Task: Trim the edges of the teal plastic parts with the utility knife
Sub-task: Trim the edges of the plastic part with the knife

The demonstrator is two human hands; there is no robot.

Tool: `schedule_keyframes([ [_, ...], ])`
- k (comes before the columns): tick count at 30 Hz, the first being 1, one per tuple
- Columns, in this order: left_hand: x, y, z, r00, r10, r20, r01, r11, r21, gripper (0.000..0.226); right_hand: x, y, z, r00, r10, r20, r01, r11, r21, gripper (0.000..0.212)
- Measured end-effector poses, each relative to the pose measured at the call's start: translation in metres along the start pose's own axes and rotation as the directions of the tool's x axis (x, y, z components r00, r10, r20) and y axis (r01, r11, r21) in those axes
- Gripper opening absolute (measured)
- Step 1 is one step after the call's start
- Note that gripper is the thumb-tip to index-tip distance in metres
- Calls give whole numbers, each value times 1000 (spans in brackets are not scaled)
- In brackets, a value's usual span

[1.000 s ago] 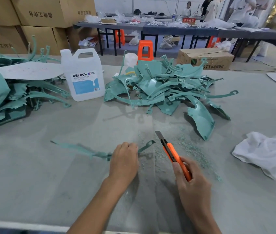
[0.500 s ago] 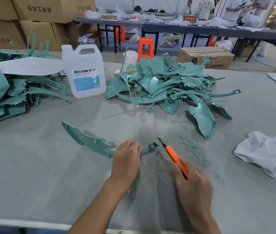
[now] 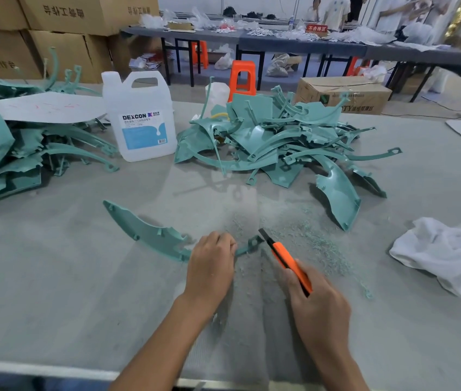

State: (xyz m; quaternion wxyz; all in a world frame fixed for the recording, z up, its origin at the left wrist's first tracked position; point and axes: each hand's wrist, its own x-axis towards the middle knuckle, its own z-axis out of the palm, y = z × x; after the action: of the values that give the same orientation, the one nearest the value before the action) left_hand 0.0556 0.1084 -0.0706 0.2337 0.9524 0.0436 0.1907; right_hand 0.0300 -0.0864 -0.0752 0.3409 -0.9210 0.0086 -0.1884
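Teal plastic part [image 3: 150,235], one curved strip, lies flat on the grey table [image 3: 54,277] before me. My left hand [image 3: 211,266] curls over its right portion, pinning it. My right hand [image 3: 319,303] grips one orange utility knife [image 3: 285,256], blade tip just beside the part's end tab. Beyond: two stacks of parts, the central heap [image 3: 274,142] and the left heap [image 3: 12,153]; one white jug [image 3: 141,119]; one white cloth [image 3: 444,252].

The bare left arm [image 3: 164,340] and bare right arm [image 3: 334,359] reach forward, side by side. The left hand [image 3: 211,266] lies palm down, fingers curled over a long curved teal plastic part [image 3: 150,235]. The right hand [image 3: 318,303] grips an orange plastic utility knife [image 3: 285,258], blade pointing forward and left.
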Motion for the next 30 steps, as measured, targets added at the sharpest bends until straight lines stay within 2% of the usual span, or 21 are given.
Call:
schedule_keyframes([
  [3,0,0,-1,1000,-7,9,7,1000,-4,13,0,-3,-2,1000,-12,3,12,999,38,26],
  [6,2,-2,-3,999,-13,42,13,1000,1,16,5,1,-6,992,122,2,-121,977,177,27],
  [9,10,0,-7,997,-47,68,49,998,-27,21,6,3,-10,983,183,-22,-170,946,275,26],
  [16,19,4,-7,991,-83,108,86,996,-15,33,4,4,-8,991,128,38,-133,970,202,25],
  [20,13,5,-8,990,-64,128,67,998,-20,27,8,-3,-2,993,97,72,-99,994,35,26],
  [23,12,5,-10,989,-39,140,45,998,-44,14,7,-4,-3,993,115,40,-118,989,94,31],
  [26,13,7,-9,990,-20,140,21,1000,-4,9,4,-6,-7,993,109,45,-115,978,172,47],
  [30,15,6,-7,990,-26,141,27,1000,-3,10,6,-9,-2,994,72,86,-80,993,92,29],
])
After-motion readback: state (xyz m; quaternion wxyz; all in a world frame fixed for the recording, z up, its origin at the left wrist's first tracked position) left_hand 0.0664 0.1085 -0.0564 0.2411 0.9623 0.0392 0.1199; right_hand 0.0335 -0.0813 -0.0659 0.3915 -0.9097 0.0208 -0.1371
